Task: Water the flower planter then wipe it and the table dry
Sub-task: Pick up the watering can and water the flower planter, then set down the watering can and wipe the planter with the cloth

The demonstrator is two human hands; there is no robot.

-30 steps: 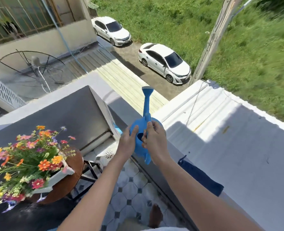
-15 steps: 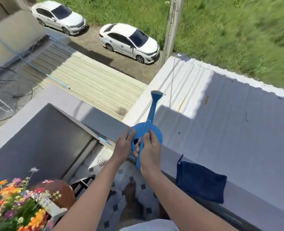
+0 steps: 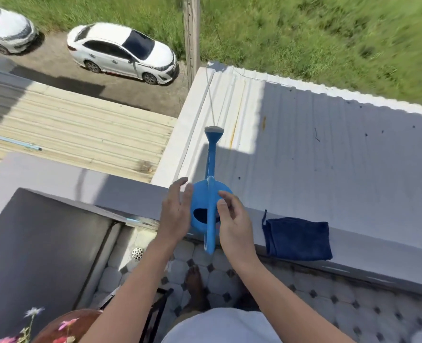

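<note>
A: What do we have in front of us?

B: We see a blue plastic watering can (image 3: 206, 206), smooth and matte, with a rounded body, a dark oval fill hole on top, and a flat strap handle running over it. It sits on the grey painted ledge (image 3: 120, 191) of the balcony wall.

A: Which way does it point?

B: Its long axis runs straight away from us; the thin spout rises outward over the corrugated metal roof (image 3: 329, 149) and ends in a flared rose with a pale grey face.

A: And our hands?

B: Our left hand (image 3: 176, 214) is spread open, fingers straight, its palm at the can's left side; we cannot tell whether it touches. Our right hand (image 3: 232, 224) is loosely curled just right of the handle, thumb and forefinger close to it, gripping nothing that we can make out.

A: Anything beside it?

B: A folded dark blue terry cloth (image 3: 298, 238), fuzzy, lies on the ledge near the can's right.
</note>
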